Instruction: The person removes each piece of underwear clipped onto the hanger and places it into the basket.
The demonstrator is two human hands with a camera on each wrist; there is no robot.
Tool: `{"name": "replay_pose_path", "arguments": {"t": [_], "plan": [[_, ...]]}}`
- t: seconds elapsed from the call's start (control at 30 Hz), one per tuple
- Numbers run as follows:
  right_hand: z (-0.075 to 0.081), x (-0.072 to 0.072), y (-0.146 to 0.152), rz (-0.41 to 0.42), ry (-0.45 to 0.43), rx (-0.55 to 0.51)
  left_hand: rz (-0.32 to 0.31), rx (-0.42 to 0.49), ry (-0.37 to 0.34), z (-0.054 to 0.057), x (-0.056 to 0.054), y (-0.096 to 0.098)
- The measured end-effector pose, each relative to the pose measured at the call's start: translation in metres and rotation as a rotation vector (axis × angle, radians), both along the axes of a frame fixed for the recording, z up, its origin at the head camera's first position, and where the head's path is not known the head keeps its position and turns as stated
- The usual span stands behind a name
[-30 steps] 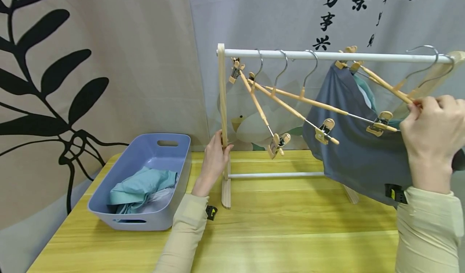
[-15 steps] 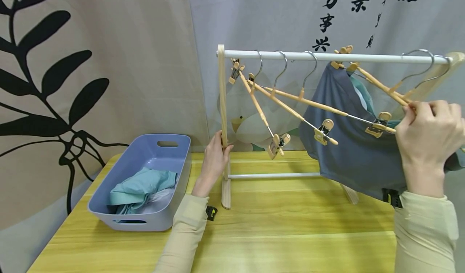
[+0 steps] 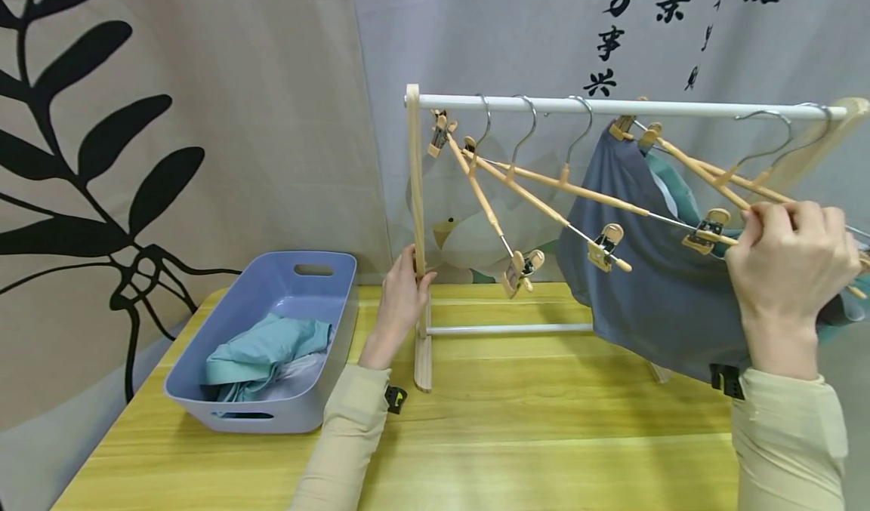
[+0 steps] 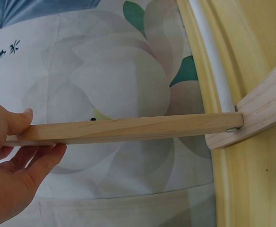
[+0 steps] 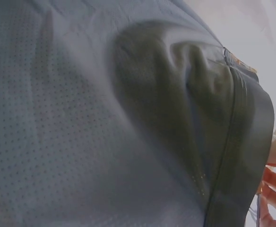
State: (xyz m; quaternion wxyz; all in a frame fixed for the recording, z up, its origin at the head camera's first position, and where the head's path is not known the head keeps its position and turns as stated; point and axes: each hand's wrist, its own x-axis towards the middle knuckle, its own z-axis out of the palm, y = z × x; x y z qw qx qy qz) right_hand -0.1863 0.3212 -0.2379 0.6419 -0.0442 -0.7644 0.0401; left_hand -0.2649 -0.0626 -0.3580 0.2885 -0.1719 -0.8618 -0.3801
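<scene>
My left hand grips the left wooden post of a small clothes rack; in the left wrist view the thumb and fingers lie around this post. With my right hand I hold a clip hanger by its bar. A dark blue-grey garment hangs clipped from it; its waistband and perforated cloth fill the right wrist view. The held hanger's hook is at rod height; whether it rests on the rod I cannot tell. A teal garment hangs behind, partly hidden.
Three bare clip hangers hang from the white rod toward the left. On the wooden table, left of the rack, stands a blue-purple basket with teal cloth inside. A printed curtain covers the back.
My right hand has moved left and down with the hanger and the dark garment; the hanger's hook has dropped from above the rod to its level. My left hand stays on the post.
</scene>
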Motion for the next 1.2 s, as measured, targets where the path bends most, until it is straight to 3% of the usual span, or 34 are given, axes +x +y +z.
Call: {"name": "replay_pose_path", "arguments": {"t": [0.53,0.87,1.2], "plan": [[-0.007,-0.007,0.000,0.012,0.037,-0.072,0.003,-0.001,0.015,-0.002,-0.003,0.000],[-0.009,-0.004,0.005,0.036,-0.040,-0.017,0.000,0.003,-0.006,-0.001,-0.002,0.000],[-0.012,-0.006,0.004,0.067,-0.033,0.032,0.004,-0.007,0.013,-0.002,-0.002,0.000]]}}
